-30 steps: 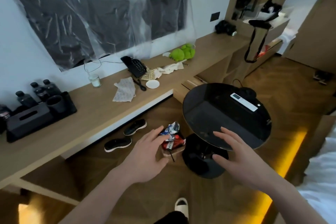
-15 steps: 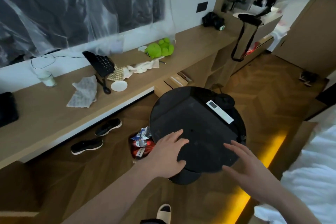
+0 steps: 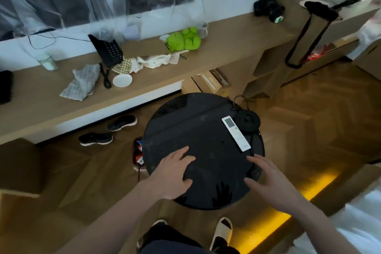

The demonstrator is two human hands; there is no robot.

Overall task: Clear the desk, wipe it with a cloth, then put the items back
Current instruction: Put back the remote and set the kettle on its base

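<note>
Behind round table (image 3: 206,140), snack bag (image 3: 138,151) mostly hidden.

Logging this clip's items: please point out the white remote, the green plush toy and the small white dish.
white remote (image 3: 236,133), head view, middle of its body, below the screen.
green plush toy (image 3: 183,39), head view, centre of its body.
small white dish (image 3: 122,80), head view, middle of its inner face.

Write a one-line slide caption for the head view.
Both open hands, left and right, over a round black table bearing a white remote.
</note>
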